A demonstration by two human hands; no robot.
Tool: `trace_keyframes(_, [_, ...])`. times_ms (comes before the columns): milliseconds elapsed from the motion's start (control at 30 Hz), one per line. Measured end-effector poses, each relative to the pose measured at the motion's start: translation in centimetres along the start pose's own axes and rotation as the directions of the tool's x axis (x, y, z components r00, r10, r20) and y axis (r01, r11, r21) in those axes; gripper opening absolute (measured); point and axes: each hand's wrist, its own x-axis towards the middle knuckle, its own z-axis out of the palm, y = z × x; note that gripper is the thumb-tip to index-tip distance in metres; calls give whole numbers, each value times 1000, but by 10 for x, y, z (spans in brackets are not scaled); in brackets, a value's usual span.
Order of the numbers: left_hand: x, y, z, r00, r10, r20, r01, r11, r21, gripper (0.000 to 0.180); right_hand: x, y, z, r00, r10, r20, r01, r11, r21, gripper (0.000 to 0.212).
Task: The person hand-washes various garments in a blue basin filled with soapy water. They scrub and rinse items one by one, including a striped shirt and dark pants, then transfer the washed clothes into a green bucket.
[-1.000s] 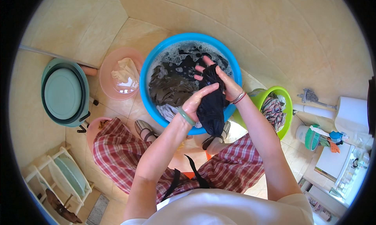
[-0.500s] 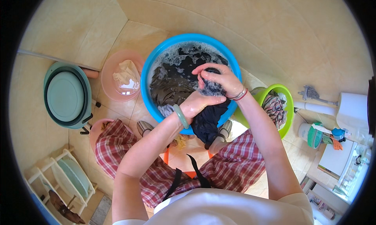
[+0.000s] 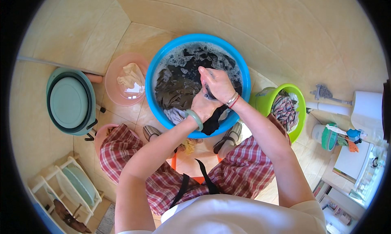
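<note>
My left hand (image 3: 202, 106) and my right hand (image 3: 220, 85) are pressed together over a round blue basin (image 3: 151, 73), both closed around a bunched black wet garment (image 3: 209, 94). Little of the bunched part shows between the fingers. More of the black cloth (image 3: 213, 123) hangs below my hands, against the basin's near rim. Foamy water fills the basin, where a dark brown garment (image 3: 176, 91) and other black cloth (image 3: 195, 65) lie soaking. A light grey cloth (image 3: 175, 115) sits by the near left rim.
Left of the basin stands a pink basin (image 3: 112, 89) with a cream cloth (image 3: 132, 76) in it. A green bucket (image 3: 301, 124) with striped clothes (image 3: 284, 113) is on the right. A folded grey-green tub (image 3: 68, 101) leans at the left wall, above a white rack (image 3: 61, 169).
My right hand has closed down against my left, covering most of the bunched cloth. The black cloth's end, which hung over the near rim, has risen.
</note>
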Motion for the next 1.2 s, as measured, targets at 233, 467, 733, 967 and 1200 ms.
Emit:
trace_keyframes(233, [12,-32,16,975,-173,-142,187,978,97,74,3,20,8,989,-19,-146,-30,945,-325,54])
trace_keyframes(467, [26,-43,25,974,-77,-211,40,984,-175,83,35,59,-12,985,80,-155,-74,996,49,54])
trace_keyframes(733, [6,12,-5,931,-291,-219,31,661,-750,99,-26,10,-54,860,455,231,-461,887,-31,112])
trace_keyframes(967, [25,16,-42,781,-471,-410,43,696,-717,91,-54,-36,-62,979,-205,-17,110,591,-799,68])
trace_keyframes(1200, [25,10,-37,865,-495,-81,316,663,-679,64,-72,-58,-119,993,-88,-80,111,934,339,44])
